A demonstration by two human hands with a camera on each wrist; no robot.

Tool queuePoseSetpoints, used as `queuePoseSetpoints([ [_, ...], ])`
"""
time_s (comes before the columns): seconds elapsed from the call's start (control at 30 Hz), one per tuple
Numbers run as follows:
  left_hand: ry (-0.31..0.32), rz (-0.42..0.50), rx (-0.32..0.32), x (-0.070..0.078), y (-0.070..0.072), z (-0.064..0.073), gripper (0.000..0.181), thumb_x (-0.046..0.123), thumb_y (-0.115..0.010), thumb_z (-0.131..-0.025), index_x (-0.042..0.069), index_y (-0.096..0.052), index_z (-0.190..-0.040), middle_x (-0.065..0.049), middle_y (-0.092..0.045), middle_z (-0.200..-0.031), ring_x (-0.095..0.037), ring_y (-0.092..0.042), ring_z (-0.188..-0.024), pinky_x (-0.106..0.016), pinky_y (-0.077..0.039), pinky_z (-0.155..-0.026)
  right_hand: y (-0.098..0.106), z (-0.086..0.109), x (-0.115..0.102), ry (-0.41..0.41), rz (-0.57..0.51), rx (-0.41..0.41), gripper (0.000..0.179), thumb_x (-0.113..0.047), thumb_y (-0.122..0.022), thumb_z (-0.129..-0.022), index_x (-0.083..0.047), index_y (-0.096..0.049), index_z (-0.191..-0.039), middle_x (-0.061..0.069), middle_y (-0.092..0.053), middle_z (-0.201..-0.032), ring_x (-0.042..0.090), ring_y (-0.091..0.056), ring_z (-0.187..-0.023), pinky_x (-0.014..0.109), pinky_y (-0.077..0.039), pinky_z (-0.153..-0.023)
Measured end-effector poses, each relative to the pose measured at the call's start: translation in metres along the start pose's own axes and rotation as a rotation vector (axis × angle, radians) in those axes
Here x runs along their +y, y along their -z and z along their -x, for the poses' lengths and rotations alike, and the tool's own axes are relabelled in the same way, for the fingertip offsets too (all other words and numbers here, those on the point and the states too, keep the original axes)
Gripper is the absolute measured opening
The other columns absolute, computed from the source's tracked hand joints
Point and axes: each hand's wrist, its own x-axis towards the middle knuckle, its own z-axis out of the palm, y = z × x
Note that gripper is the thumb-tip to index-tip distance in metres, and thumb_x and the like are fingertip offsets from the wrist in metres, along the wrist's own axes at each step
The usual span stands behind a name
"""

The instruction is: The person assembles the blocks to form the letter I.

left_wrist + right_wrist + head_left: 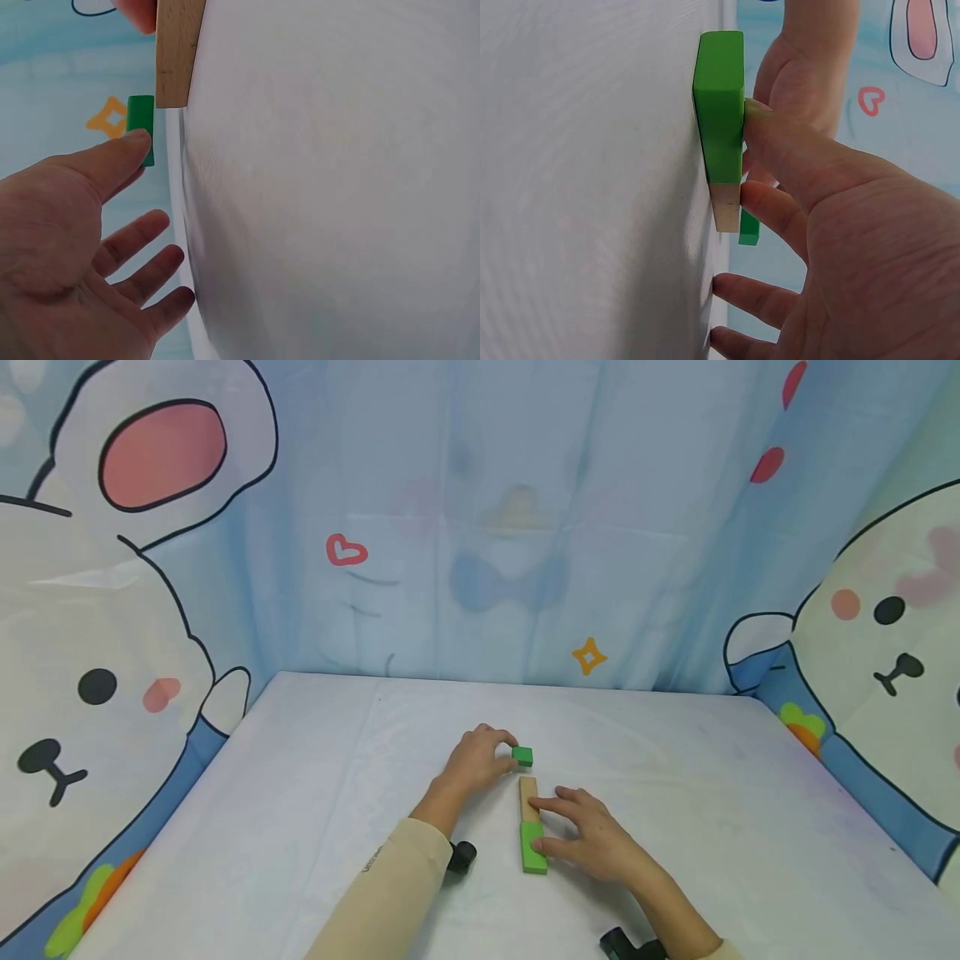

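My left hand (476,762) pinches a small green block (522,757) between thumb and fingers, beyond the far end of a short row of blocks. In the left wrist view that green block (140,120) stands at the thumb tip, and the other fingers are spread. The row has a plain wooden block (528,797) at the far end and a lighter green block (533,847) at the near end, end to end. My right hand (594,837) lies along the row's right side. Its thumb touches the green block (721,112), and its index finger touches the wooden block (726,206).
A white cloth (337,827) covers the table, whose far edge meets a blue cartoon curtain (420,610). Black devices are strapped at both wrists, the left one (462,857) close beside the row.
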Motion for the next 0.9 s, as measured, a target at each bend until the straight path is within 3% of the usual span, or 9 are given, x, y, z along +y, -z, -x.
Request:
queuePoseSetpoints([
  [0.67,0.004,-0.03,0.009,0.0003,-0.0046,-0.0055,0.03,0.026,-0.072,-0.097,0.019,-0.073,-0.126,-0.011,-0.063,-0.134,-0.033,-0.058,-0.125,-0.047,-0.049,-0.106,-0.0018,-0.0001,-0.0008,-0.046,-0.002,-0.002,0.063,-0.045,-0.082,-0.087,-0.024,-0.064,-0.143,0.021,-0.042,-0.159,0.052,-0.026,-0.152,0.077,-0.029,-0.113],
  [0.9,0.007,-0.11,0.006,0.0011,-0.009,-0.0094,0.03,0.027,-0.072,-0.096,0.021,-0.074,-0.125,-0.01,-0.064,-0.133,-0.031,-0.059,-0.122,-0.045,-0.051,-0.103,-0.0008,0.0,0.0005,-0.037,0.007,-0.002,0.063,-0.046,-0.081,-0.087,-0.024,-0.063,-0.144,0.021,-0.042,-0.159,0.051,-0.027,-0.152,0.076,-0.029,-0.113],
])
